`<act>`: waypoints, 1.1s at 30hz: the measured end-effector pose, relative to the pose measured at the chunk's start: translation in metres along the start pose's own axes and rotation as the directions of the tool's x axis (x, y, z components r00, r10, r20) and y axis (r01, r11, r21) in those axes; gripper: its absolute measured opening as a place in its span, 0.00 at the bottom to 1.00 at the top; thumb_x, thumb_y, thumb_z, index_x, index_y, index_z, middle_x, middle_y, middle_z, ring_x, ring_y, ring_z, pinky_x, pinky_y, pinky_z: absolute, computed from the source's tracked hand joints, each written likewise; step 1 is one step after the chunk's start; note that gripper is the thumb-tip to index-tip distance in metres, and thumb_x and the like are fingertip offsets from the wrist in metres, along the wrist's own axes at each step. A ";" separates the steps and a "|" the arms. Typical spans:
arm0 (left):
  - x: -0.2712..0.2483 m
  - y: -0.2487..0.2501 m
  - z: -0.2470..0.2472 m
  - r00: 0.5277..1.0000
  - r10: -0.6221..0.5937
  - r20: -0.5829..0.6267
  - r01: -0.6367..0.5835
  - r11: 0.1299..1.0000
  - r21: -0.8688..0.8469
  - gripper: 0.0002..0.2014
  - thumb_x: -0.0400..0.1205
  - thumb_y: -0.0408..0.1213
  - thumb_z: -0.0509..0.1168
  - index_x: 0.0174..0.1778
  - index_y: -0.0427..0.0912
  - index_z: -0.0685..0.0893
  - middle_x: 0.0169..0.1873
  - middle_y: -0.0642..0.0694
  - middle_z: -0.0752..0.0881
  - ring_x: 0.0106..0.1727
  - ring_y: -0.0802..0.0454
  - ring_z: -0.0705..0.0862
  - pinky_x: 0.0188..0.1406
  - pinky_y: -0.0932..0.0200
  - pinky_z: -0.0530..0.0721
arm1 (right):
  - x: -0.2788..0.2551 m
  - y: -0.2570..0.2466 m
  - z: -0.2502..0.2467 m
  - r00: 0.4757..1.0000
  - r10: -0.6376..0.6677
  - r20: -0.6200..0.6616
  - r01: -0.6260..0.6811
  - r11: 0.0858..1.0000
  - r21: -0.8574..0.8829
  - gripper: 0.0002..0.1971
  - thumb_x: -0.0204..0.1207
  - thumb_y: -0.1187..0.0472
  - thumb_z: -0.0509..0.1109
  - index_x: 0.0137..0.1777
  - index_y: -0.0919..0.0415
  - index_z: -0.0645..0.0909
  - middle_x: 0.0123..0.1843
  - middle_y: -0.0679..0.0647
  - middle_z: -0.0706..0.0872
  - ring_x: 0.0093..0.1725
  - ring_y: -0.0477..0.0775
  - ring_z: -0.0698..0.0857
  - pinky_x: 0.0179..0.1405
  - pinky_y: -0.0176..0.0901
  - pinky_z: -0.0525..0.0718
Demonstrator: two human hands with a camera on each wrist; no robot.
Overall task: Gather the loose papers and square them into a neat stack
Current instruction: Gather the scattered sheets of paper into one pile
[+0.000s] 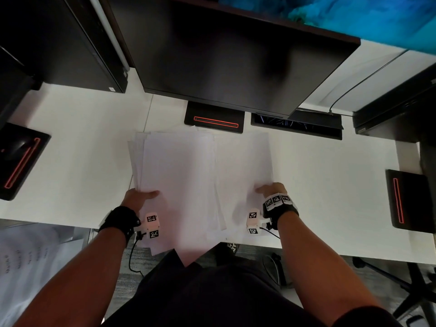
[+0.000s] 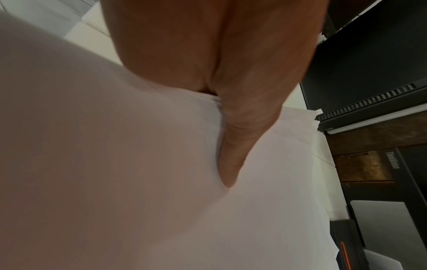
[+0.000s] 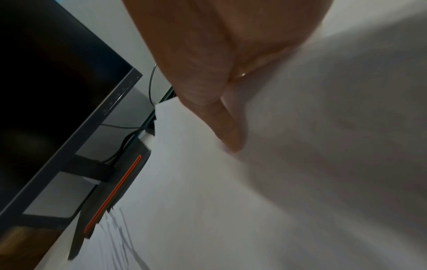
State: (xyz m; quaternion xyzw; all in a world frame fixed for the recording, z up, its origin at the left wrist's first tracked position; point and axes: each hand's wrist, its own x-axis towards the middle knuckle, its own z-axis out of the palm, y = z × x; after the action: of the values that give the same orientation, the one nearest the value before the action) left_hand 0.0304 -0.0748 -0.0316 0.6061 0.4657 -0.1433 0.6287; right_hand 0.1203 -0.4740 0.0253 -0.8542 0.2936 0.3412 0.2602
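A fanned pile of white papers (image 1: 184, 175) lies in the middle of the white desk (image 1: 82, 161), and its near corner hangs over the front edge. My left hand (image 1: 139, 197) grips the pile's left edge, thumb on top and fingers hidden beneath. My right hand (image 1: 271, 190) holds the right-hand sheets (image 1: 245, 161) the same way. In the left wrist view the thumb (image 2: 231, 155) presses on the papers (image 2: 161, 182), whose edges run into the crook of the hand. The right wrist view shows the thumb (image 3: 221, 124) on a sheet (image 3: 231, 201).
A dark monitor (image 1: 236, 55) stands behind the papers, its base (image 1: 214, 119) touching their far edge. A flat black device (image 1: 297, 125) sits to its right. Other monitor bases stand at far left (image 1: 21, 159) and far right (image 1: 410, 199). Printed sheets (image 1: 30, 260) lie below the desk's left.
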 end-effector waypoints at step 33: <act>-0.009 0.009 -0.007 0.987 -0.137 0.083 0.142 0.988 -0.063 0.42 0.66 0.81 0.67 0.60 0.47 0.87 0.39 0.46 0.91 0.43 0.42 0.87 0.50 0.49 0.87 | -0.043 -0.076 0.100 0.945 -0.325 0.038 0.322 0.943 0.083 0.34 0.73 0.52 0.81 0.79 0.56 0.74 0.72 0.58 0.85 0.71 0.60 0.84 0.70 0.48 0.82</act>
State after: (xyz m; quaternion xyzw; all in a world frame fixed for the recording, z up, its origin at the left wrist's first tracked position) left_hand 0.0296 -0.0698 -0.0184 0.5441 0.4866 -0.1945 0.6552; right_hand 0.1033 -0.3436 0.0124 -0.8714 0.1553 0.3043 0.3520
